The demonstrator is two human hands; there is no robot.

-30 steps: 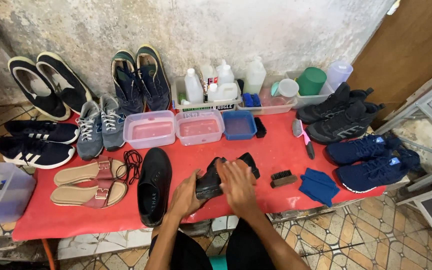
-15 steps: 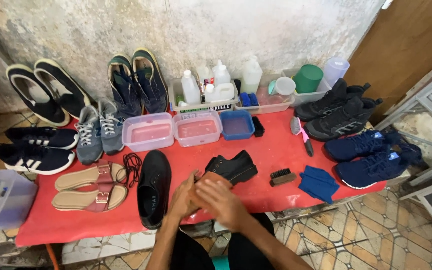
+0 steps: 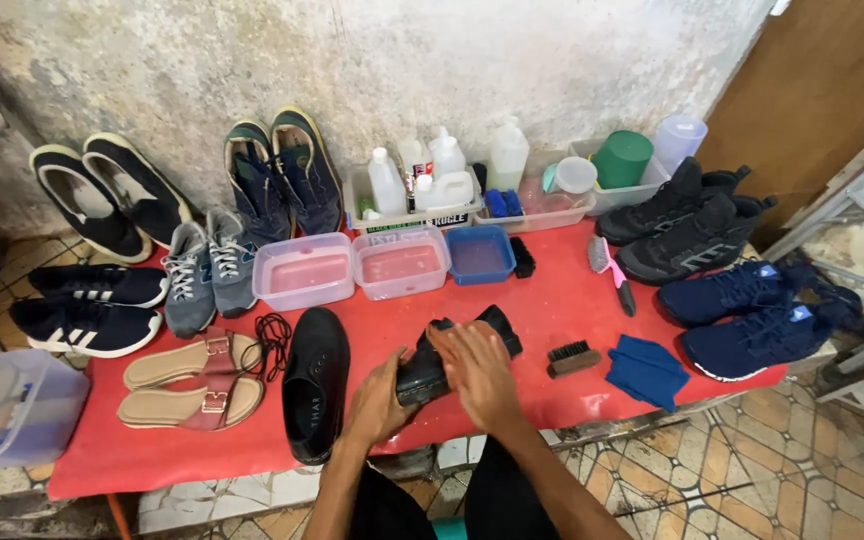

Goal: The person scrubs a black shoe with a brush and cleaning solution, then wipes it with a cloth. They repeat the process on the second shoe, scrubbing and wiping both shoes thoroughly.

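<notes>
A black leather shoe (image 3: pixel 457 352) lies on its side near the front edge of the red table cover (image 3: pixel 552 300). My left hand (image 3: pixel 380 398) grips its toe end from the left. Across the shoe's side rests my right hand (image 3: pixel 479 374), fingers flat on the leather; whether a cloth is under it I cannot tell. The matching black shoe (image 3: pixel 314 380) stands upright just left of my left hand, with loose black laces (image 3: pixel 272 338) beside it.
A small black brush (image 3: pixel 573 357) and folded blue cloth (image 3: pixel 645 370) lie to the right. Behind stand two pink tubs (image 3: pixel 304 270), a blue tub (image 3: pixel 481 253) and bottles (image 3: pixel 432 175). Sandals (image 3: pixel 192 385), sneakers and blue shoes (image 3: pixel 752 315) ring the table.
The black shoe dropped toward the table edge and came back up between both hands. My right hand slid along its side.
</notes>
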